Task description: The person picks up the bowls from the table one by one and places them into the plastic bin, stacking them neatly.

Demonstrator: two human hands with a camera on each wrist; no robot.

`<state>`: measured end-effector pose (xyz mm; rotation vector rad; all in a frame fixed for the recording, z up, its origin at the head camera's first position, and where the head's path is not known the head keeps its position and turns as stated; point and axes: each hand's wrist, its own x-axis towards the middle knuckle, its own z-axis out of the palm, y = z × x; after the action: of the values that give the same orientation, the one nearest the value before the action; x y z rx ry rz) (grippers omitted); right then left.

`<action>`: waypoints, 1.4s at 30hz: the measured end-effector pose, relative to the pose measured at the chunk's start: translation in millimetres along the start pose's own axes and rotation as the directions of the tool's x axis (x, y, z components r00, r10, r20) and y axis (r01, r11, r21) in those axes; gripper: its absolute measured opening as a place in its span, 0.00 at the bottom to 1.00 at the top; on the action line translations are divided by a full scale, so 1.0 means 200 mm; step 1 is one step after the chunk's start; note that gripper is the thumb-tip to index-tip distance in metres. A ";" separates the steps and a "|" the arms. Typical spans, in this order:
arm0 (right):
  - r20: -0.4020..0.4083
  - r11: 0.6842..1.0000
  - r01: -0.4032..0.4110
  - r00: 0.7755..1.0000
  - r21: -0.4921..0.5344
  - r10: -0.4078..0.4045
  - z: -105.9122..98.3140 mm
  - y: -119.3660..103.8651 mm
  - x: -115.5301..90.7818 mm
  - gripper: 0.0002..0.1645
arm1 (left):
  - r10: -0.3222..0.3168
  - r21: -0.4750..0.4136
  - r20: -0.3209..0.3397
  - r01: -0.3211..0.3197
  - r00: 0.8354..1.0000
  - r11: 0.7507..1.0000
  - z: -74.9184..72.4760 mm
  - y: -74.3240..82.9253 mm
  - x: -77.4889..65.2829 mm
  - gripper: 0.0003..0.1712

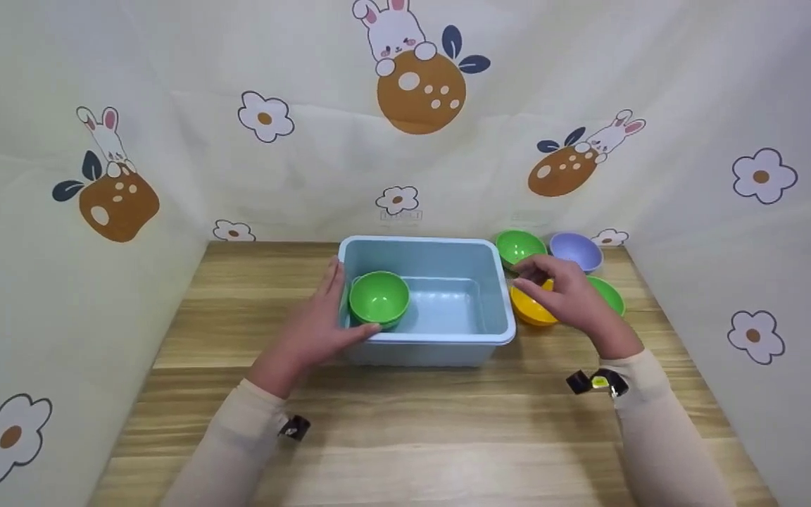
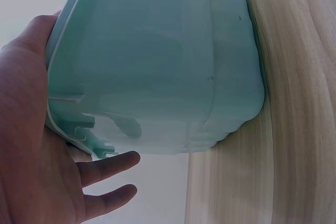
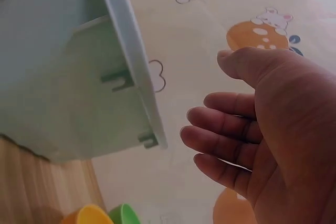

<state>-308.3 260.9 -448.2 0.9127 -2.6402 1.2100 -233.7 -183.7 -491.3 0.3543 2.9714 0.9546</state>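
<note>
Nearest my left wrist camera, the left hand (image 2: 37,150) rests, fingers parted, on the rim of the blue bin (image 2: 157,51). Only the head view shows me the green bowl (image 1: 379,297) inside; the right hand (image 3: 278,124), loosely curved, empty, hangs near the orange bowl (image 1: 533,310).

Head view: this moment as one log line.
left hand: touches bin rim; right hand: empty, above orange bowl; in bin: green bowl, maybe stacked; right of bin: also purple bowl, two green bowls
</note>
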 end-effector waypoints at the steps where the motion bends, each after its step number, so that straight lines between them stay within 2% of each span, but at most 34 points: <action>1: -0.009 1.000 -0.010 1.000 0.002 0.010 -0.01 0.01 -0.03 0.14 | 0.002 -0.004 0.000 -0.002 1.000 1.000 0.00 0.00 0.00 0.84; 6: -0.049 0.997 -0.082 0.995 0.003 0.082 -0.05 0.07 -0.14 0.14 | 0.008 -0.011 0.006 -0.008 1.000 1.000 0.00 0.00 0.00 0.83; 12: -0.101 0.984 -0.175 0.980 -0.009 0.174 -0.09 0.11 -0.24 0.15 | 0.002 -0.007 0.007 -0.002 1.000 1.000 -0.01 0.00 0.01 0.83; 18: -0.184 0.983 -0.182 0.966 0.008 0.181 -0.10 0.18 -0.30 0.13 | -0.010 -0.003 0.004 0.010 1.000 1.000 0.00 0.00 0.01 0.82; 23: -0.258 0.980 -0.201 0.946 0.007 0.196 -0.10 0.23 -0.34 0.11 | -0.015 -0.015 0.007 0.015 1.000 1.000 0.00 -0.01 0.01 0.83; 30: -0.314 0.969 -0.249 0.919 0.001 0.237 -0.10 0.30 -0.38 0.13 | -0.015 -0.043 0.010 0.015 1.000 0.999 0.00 0.00 0.01 0.84; 34: -0.380 0.961 -0.274 0.893 -0.036 0.240 -0.10 0.34 -0.40 0.15 | 0.005 -0.068 0.005 -0.004 1.000 0.998 0.00 0.00 0.01 0.82; 37: -0.459 0.960 -0.273 0.862 -0.064 0.214 -0.10 0.38 -0.41 0.16 | 0.006 -0.069 0.004 -0.005 1.000 0.998 0.00 -0.01 0.01 0.83; 42: -0.554 0.955 -0.272 0.816 -0.122 0.161 -0.10 0.47 -0.43 0.29 | 0.002 -0.059 0.009 -0.001 1.000 0.998 0.00 0.00 0.01 0.84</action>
<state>-293.3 363.2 -524.6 0.1851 -2.3695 1.0242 -235.4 -183.5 -492.4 0.3592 2.9275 1.0360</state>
